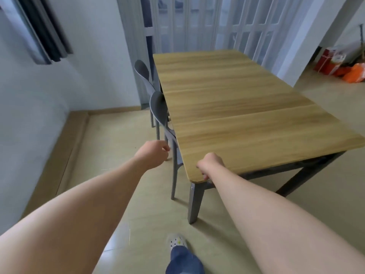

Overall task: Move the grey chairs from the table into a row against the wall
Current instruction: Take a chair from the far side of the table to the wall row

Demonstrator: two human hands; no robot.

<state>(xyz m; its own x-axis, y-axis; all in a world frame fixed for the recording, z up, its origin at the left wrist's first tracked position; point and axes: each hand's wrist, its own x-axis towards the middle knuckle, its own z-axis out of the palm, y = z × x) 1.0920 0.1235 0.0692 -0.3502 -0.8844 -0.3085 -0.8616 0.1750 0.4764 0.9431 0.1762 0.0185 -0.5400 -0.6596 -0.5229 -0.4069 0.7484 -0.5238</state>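
Two grey chairs stand tucked under the left long side of a wooden table (237, 107). The near grey chair (158, 105) shows its rounded backrest and one leg; the far grey chair (142, 71) stands behind it. My left hand (154, 153) hovers with loosely curled fingers at the lower edge of the near chair's backrest, holding nothing. Over at the table's near left corner, my right hand (210, 165) grips the edge, fingers wrapped underneath.
A white wall (39, 95) with a tan skirting runs along the left, with bare floor between it and the chairs. A folding lattice door (197, 22) is behind the table. Red and orange bags (345, 70) lie far right. My foot (177, 242) is below.
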